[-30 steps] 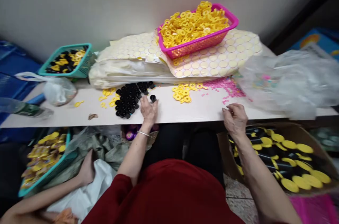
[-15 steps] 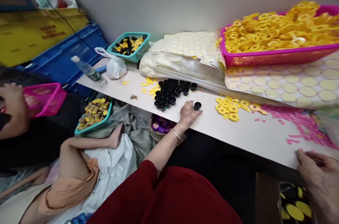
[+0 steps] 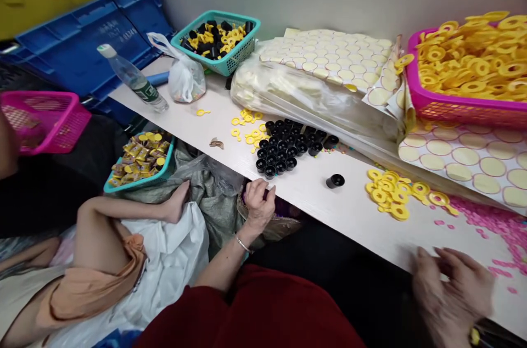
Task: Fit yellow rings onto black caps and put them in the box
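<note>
Head view. Left hand [image 3: 259,202] at the near edge of the bench [image 3: 313,194], fingers curled shut around something small and pale, too hidden to name; bracelet [image 3: 242,243] on the wrist. Just below that hand, under the bench edge, a small basket [image 3: 284,222] with purple bits. Right hand [image 3: 450,290] blurred at the near edge toward the right end, fingers half bent; grip impossible to tell, nothing seen in it.

Black caps [image 3: 290,145] clustered mid-bench, just beyond the left hand. One lone cap [image 3: 335,180] upright, apart from the cluster, between it and the yellow rings [image 3: 391,194]. More loose rings [image 3: 247,128] left of the cluster. Pink beads [image 3: 494,227] scattered toward the right end, near the right hand.

Along the far edge: teal basket [image 3: 216,40] of black and yellow parts, bagged sheets of round stickers [image 3: 329,57], pink basket [image 3: 461,109] heaped with rings on another sheet. Bottle [image 3: 132,79] lying tilted and a knotted bag [image 3: 185,79] at the left end.

Below the left end, a second teal basket [image 3: 140,161] of yellow pieces. Another person's arm [image 3: 132,216] resting on white plastic beside it.
</note>
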Tool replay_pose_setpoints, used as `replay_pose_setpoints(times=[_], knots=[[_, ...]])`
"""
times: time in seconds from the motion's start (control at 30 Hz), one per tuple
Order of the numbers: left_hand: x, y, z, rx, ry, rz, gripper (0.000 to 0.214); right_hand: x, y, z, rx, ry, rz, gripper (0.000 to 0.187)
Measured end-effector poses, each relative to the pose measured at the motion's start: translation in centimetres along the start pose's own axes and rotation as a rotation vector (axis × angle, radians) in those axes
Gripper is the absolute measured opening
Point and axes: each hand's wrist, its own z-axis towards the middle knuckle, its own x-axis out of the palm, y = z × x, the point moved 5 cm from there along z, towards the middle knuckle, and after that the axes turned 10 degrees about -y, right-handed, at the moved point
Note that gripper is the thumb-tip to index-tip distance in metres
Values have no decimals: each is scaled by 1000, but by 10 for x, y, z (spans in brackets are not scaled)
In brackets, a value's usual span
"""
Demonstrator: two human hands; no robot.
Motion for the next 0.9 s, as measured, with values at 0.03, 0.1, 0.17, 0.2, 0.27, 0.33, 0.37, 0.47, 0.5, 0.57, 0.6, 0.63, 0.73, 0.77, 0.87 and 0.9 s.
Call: replay_pose_setpoints(times=[0.03,0.1,0.17,0.2,0.27,0.33,0.37,0.47,0.5,0.57,0.6,0.63,0.73,0.77,0.87,0.9], knots=[[-2,4,1,12,8,-1,5,5,23,0,-63,1,26,20],[-2,2,1,66,43,-33,6,13,54,0,-118,-2,60,18],[4,-11,-3,126,117,-109,7,18,64,2,-115,10,78,19],[9,-20,-6,147,172,-164,7,19,63,3,-98,16,82,19],[24,-38,-14,158,293,-283,10,16,52,7,-32,20,73,20],[44,-52,-21,134,386,-346,15,9,36,8,68,15,66,21],[56,-57,-24,112,421,-346,21,5,27,7,125,5,70,21],[94,-66,-26,26,525,-307,43,-10,4,0,281,-44,97,22],[106,-69,-25,-8,561,-301,49,-15,-4,-2,324,-64,97,22],[126,-73,-20,-78,607,-303,54,-28,-25,-3,396,-118,63,23],[134,-75,-17,-110,621,-306,53,-37,-37,0,425,-155,27,24],[140,-77,-14,-144,632,-319,50,-47,-51,5,442,-200,-23,26],[149,-77,-9,-250,664,-355,44,-84,-88,32,375,-264,-273,34],[149,-75,-9,-275,667,-364,44,-94,-99,44,325,-229,-377,40],[146,-71,-12,-336,668,-374,54,-104,-131,78,231,-19,-637,63],[146,-69,-13,-355,669,-370,57,-102,-141,87,234,51,-684,65]])
